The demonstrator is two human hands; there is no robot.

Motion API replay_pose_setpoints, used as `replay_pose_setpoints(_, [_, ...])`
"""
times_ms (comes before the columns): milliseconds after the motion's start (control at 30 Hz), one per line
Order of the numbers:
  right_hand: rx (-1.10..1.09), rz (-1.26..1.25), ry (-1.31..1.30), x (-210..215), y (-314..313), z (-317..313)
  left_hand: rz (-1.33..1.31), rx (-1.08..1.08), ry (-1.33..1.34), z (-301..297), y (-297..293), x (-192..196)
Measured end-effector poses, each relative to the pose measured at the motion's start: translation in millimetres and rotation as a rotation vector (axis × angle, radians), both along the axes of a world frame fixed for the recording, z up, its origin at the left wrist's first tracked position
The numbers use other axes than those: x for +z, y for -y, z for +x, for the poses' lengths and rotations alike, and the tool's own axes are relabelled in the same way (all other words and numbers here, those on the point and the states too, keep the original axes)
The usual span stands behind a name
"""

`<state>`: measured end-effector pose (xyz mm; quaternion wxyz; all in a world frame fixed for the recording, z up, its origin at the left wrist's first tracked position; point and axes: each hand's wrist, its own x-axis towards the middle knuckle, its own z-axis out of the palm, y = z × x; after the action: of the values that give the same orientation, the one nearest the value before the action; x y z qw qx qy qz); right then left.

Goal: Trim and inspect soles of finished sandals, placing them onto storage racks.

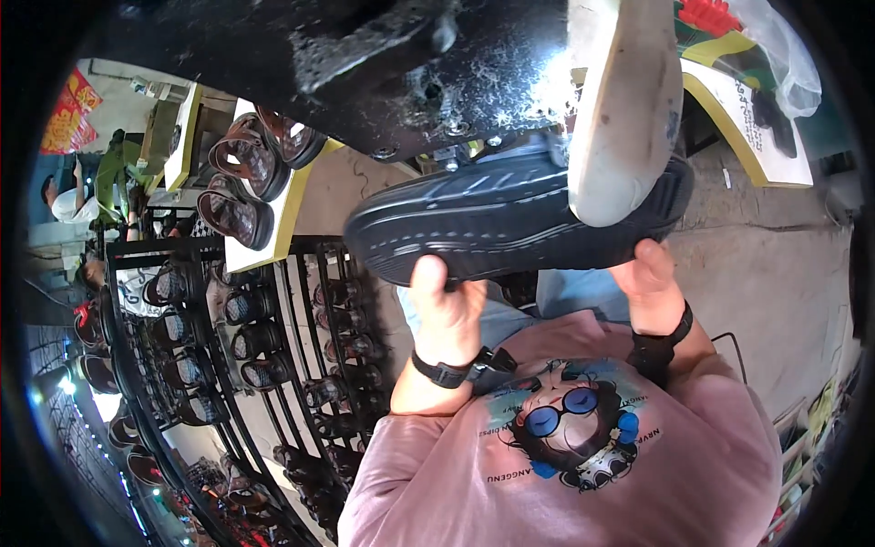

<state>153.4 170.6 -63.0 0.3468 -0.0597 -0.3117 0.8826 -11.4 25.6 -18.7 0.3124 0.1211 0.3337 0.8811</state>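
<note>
A black shoe with a ridged thick sole lies sideways between my hands, its sole edge turned toward me. At its left end my left hand grips the lower edge, thumb laid up against the sole. The right end is gripped by my right hand, thumb pressed on the sole and the other fingers hidden behind it. A worn off-white machine part, long and rounded at its lower end, hangs down in front of the shoe's right part. Just above the shoe is the underside of a dark, dusty machine.
Brown sandals stand on a yellow-edged board at the upper left. Below it, a black rack holds several rows of sandals. Another yellow-edged board is at the upper right, near a clear plastic bag.
</note>
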Motion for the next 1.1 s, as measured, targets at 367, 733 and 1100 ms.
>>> replay_pose_setpoints(367, [0.130,0.101,0.088,41,55,-73,0.040,0.082,-0.278,-107,59,40])
replay_pose_setpoints(733, [0.059,0.480,0.168,74,29,-86,-0.490,-0.133,-0.826,-70,28,60])
replay_pose_setpoints(1100, [-0.083,0.422,0.180,83,24,-68,-0.194,0.102,-0.290,27,18,-9])
